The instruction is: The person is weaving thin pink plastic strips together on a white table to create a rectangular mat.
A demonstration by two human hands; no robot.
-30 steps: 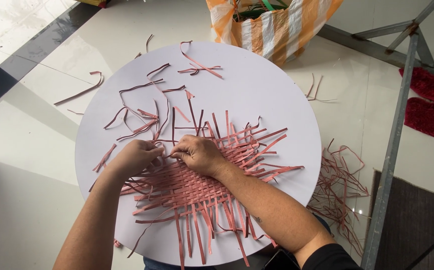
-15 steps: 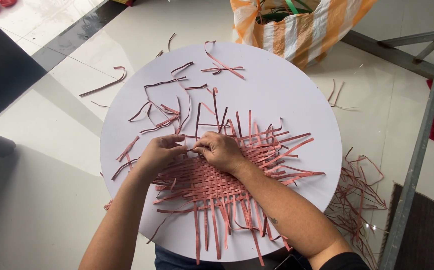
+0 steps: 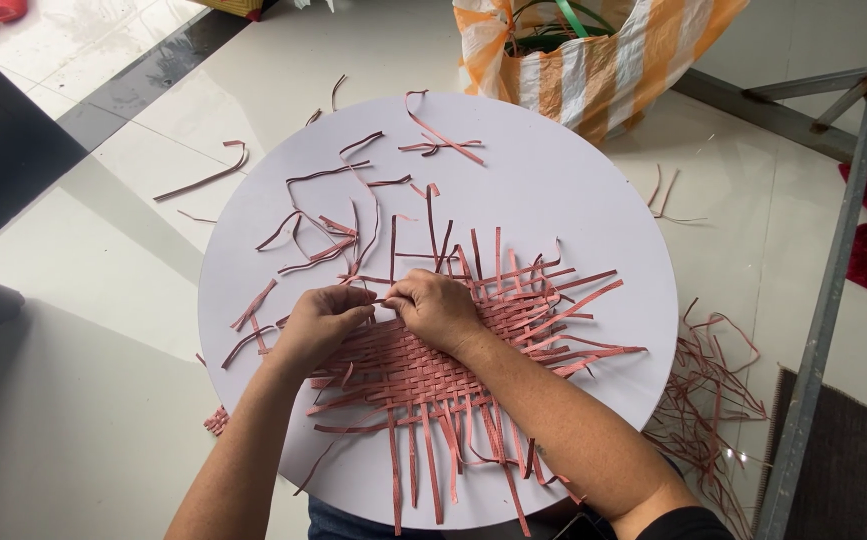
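Fingertips of both hands, left hand (image 3: 318,322) and right hand (image 3: 438,308), curl together and pinch thin pink strips at the upper-left edge of the woven pink mat (image 3: 433,355), which lies on the round white board (image 3: 553,180). Loose strips (image 3: 323,235) scatter beyond; a striped bag (image 3: 593,70) stands behind.

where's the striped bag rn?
In the head view, the orange-and-white striped bag sits on the floor at the top, right of centre, just beyond the far edge of the round white board, with green strips poking out of it.
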